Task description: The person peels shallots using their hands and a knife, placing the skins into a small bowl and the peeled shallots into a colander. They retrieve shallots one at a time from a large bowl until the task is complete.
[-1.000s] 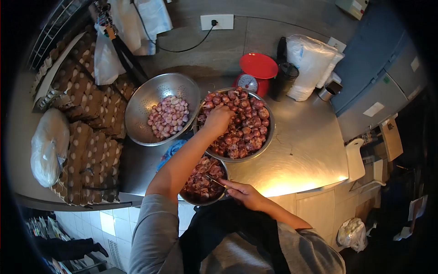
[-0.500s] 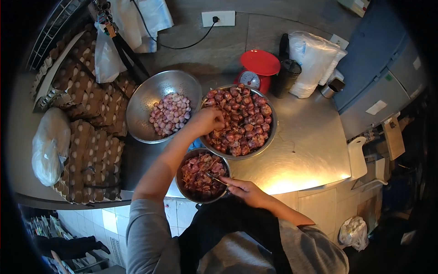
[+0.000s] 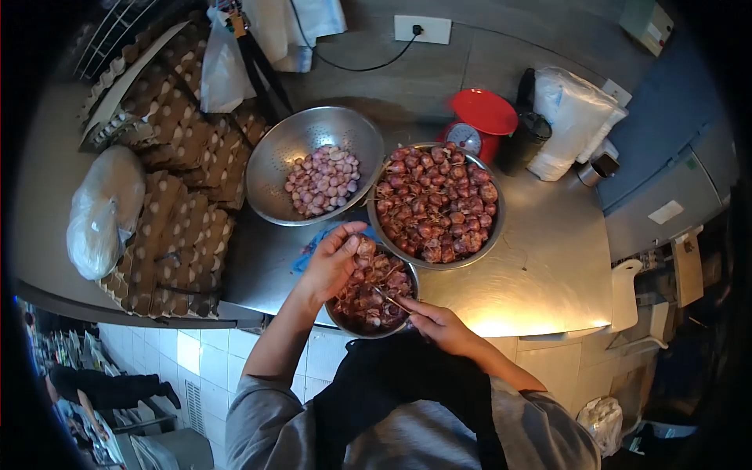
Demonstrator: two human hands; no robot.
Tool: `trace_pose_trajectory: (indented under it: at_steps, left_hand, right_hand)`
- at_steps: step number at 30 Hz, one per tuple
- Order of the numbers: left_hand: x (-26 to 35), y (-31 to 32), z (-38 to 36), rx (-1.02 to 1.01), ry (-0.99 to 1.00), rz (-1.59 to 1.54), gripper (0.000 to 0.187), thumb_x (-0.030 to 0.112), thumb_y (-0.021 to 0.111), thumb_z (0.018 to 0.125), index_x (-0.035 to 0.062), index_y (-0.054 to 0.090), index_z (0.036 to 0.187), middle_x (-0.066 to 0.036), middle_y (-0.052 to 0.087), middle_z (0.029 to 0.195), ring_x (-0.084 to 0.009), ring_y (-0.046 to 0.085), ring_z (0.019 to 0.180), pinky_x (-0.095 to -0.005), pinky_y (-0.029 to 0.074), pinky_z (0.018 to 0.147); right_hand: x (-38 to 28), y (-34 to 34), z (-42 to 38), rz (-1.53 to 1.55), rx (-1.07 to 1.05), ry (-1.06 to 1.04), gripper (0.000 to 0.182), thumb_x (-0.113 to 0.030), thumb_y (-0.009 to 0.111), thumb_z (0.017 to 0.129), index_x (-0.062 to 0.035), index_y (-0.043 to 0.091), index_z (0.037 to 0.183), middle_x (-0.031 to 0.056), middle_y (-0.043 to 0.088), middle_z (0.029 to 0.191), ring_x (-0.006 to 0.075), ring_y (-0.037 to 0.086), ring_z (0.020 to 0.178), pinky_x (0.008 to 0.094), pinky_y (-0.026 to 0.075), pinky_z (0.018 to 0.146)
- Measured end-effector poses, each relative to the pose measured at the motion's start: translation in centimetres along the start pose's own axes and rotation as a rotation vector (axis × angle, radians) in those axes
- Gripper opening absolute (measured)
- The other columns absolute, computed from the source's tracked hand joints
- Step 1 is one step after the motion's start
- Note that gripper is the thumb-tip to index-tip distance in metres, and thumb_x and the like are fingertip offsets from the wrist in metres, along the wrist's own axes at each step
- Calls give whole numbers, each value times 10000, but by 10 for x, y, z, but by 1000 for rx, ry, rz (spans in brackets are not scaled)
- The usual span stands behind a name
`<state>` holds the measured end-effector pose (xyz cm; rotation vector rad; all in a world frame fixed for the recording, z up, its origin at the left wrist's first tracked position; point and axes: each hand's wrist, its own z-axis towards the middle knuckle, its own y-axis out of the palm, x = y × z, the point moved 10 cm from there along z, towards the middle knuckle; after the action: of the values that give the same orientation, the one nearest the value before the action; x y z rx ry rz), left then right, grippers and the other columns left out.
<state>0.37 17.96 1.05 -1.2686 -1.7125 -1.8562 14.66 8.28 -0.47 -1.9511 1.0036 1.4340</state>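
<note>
A grey wall point(image 3: 407, 82) backs the steel counter point(image 3: 556, 243), whose brightly lit metal runs in a broad stretch from the large bowl point(image 3: 493, 244) to the right edge. Stacked egg trays point(image 3: 168, 258) crowd the left end, leaving less room on that side. The large bowl is heaped with unpeeled bulbs point(image 3: 439, 204); just beside it, the colander point(image 3: 274, 168) holds a loose pile of pale pink bulbs point(image 3: 323, 180). The small bowl point(image 3: 415, 279), piled with reddish skins point(image 3: 376, 274), sits at the front edge. A red scale point(image 3: 486, 113) stands just behind the large bowl. The right hand point(image 3: 440, 325) has fingers wrapped around a small knife point(image 3: 390, 298), its blade over the skins. The left hand point(image 3: 330, 265) keeps a narrow grip, thumb and fingers pinching one red bulb point(image 3: 365, 246) above the small bowl.
</note>
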Motion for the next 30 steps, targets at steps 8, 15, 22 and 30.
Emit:
trace_pose_trajectory:
  at_steps: [8, 15, 22, 30]
  left_hand:
    - [-7, 5, -39, 100, 134, 1055, 252, 199, 610, 805, 42, 510, 975, -66, 580, 853, -167, 569, 788, -281, 445, 698]
    - [16, 29, -12, 132, 313, 1384, 214, 234, 549, 831, 30, 580, 887, -141, 593, 823, -305, 572, 790, -369, 443, 696]
    - [4, 76, 70, -83, 429, 1496, 259, 85, 639, 721, 63, 602, 976, -124, 573, 842, -278, 564, 778, -333, 446, 700]
    - [-7, 60, 82, -85, 407, 1312, 277, 124, 652, 731, 25, 515, 950, -116, 565, 938, -265, 557, 863, -342, 443, 758]
  right_hand:
    - [7, -17, -8, 55, 79, -6, 395, -173, 461, 905, -143, 404, 1295, -43, 444, 693, 48, 401, 581, 175, 370, 550]
    - [1, -21, -16, 46, 111, -49, 406, -167, 445, 910, -152, 380, 1310, -44, 411, 658, 47, 385, 551, 175, 357, 524]
    - [4, -21, -23, 72, 124, -66, 404, -156, 445, 908, -133, 382, 1307, -42, 435, 699, 45, 383, 565, 173, 355, 534]
    - [7, -24, -28, 61, 146, -90, 405, -149, 435, 911, -119, 374, 1310, -37, 482, 741, 44, 372, 558, 168, 350, 537]
